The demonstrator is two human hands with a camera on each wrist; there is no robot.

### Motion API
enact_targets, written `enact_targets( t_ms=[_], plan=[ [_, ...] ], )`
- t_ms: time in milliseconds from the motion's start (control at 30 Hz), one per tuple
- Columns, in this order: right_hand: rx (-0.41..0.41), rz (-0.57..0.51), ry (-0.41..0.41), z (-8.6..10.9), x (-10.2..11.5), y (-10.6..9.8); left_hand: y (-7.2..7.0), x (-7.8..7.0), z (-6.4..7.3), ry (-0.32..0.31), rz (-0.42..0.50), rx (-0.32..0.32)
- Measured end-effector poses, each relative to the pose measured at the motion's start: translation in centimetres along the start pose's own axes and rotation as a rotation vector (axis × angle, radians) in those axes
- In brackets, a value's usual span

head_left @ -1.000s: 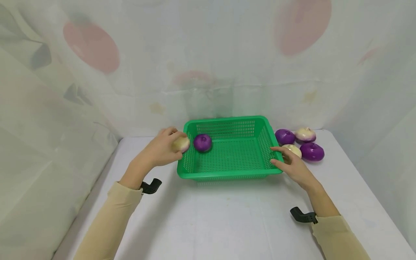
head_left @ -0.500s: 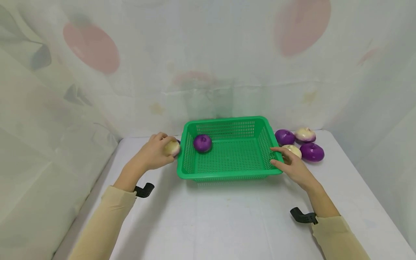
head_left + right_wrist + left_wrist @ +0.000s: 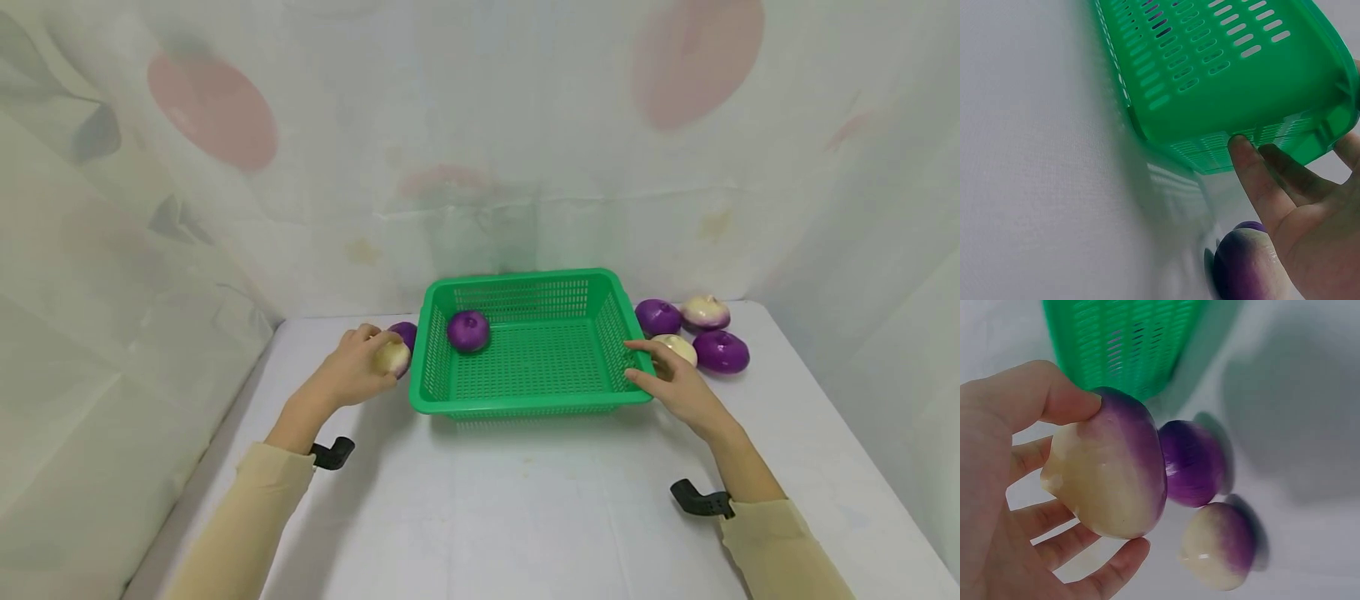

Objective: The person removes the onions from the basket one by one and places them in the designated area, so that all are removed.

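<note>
My left hand holds a cream-and-purple onion between thumb and fingers, just left of the green basket. Beyond it in the left wrist view, a purple onion and another cream-and-purple onion sit on the table. In the head view that purple onion shows partly behind the held one. My right hand grips the basket's right rim, some fingers over its edge and others against the outer wall. One purple onion lies inside the basket at the left.
Right of the basket, two purple onions and two cream-and-purple onions rest on the white table; one is partly hidden by my right hand. A printed white curtain hangs close behind the basket.
My left hand has carried the cream-and-purple onion left and lower, from the basket's left rim to beside it, uncovering a purple onion there. The right hand and basket stay put.
</note>
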State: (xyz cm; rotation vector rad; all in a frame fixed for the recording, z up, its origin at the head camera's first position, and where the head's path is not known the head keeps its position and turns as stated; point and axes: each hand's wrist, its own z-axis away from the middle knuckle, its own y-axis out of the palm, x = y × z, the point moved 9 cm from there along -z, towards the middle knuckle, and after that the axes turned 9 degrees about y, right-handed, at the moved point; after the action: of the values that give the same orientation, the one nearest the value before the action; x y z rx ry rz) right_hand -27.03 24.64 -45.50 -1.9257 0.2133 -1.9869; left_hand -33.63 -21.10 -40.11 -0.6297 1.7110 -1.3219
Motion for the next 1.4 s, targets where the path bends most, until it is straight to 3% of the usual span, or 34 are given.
enact_targets(
  t_ms=[500, 1200, 1400],
  plan=[
    [0.0, 0.011, -0.004, 0.0, 0.1, 0.0, 3.6, 1.9, 0.6, -0.015, 0.013, 0.006],
    [0.006, 0.004, -0.001, 0.0, 0.3, 0.1, 5.2, 1.5, 0.4, 0.051, -0.019, -0.031],
    [0.004, 0.012, 0.001, 0.0, 0.2, 0.1, 5.4, 1.5, 0.3, 0.038, -0.03, -0.015]
  ],
)
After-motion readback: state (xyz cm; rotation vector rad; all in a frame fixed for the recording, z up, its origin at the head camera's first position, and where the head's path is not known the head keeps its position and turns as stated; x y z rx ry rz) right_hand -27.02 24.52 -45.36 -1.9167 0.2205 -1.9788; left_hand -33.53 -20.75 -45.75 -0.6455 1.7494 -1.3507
